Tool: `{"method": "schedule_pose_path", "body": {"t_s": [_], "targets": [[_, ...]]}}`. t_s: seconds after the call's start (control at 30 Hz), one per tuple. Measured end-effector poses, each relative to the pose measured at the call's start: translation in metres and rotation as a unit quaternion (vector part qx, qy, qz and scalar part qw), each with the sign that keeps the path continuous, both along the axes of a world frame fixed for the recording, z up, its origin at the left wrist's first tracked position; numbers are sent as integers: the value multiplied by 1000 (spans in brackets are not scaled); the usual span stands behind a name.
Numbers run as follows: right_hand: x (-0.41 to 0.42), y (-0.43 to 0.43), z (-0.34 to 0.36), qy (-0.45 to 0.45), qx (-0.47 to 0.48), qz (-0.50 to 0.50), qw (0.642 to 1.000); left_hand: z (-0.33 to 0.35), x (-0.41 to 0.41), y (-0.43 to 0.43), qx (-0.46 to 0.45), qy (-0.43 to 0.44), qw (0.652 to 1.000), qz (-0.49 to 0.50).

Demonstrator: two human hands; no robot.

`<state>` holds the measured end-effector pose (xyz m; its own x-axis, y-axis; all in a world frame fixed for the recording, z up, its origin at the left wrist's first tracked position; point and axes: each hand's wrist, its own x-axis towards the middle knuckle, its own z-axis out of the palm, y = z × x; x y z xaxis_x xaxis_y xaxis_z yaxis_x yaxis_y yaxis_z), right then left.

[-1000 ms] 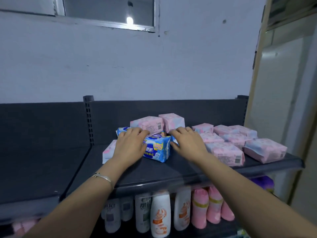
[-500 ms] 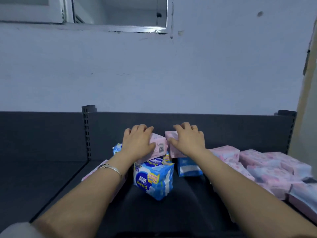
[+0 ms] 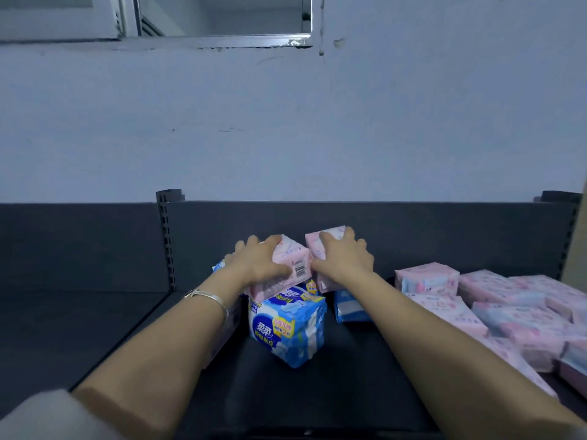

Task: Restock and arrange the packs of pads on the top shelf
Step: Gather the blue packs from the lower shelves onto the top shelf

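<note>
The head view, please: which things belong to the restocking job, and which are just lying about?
Job: left hand gripping left pink pack; right hand gripping right pink pack; blue pack; pink pile; top shelf.
Lying about: window, wall, bracelet.

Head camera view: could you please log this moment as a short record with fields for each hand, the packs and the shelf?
Left hand: grips the left pink pack, which sits on the large blue pack
Right hand: grips the right pink pack, above a smaller blue pack
Held packs: side by side, near the back panel
Other stock: pile of pink packs lying flat at right
Top shelf: dark, carries all the packs
Left wrist: bracelet
</note>
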<state>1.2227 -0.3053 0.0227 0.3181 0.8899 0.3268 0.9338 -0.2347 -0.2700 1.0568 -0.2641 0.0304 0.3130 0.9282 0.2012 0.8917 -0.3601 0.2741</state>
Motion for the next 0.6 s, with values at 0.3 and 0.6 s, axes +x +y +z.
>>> {"method": "schedule_pose_path", "body": {"t_s": [0.3, 0.6], "targets": [[-34, -75, 16, -56, 67, -80, 993, 15, -43, -58, 175, -10, 984, -11], [-53, -148, -13, 4, -12, -135, 991, -4, -80, -107, 143, -1, 989, -46]]}}
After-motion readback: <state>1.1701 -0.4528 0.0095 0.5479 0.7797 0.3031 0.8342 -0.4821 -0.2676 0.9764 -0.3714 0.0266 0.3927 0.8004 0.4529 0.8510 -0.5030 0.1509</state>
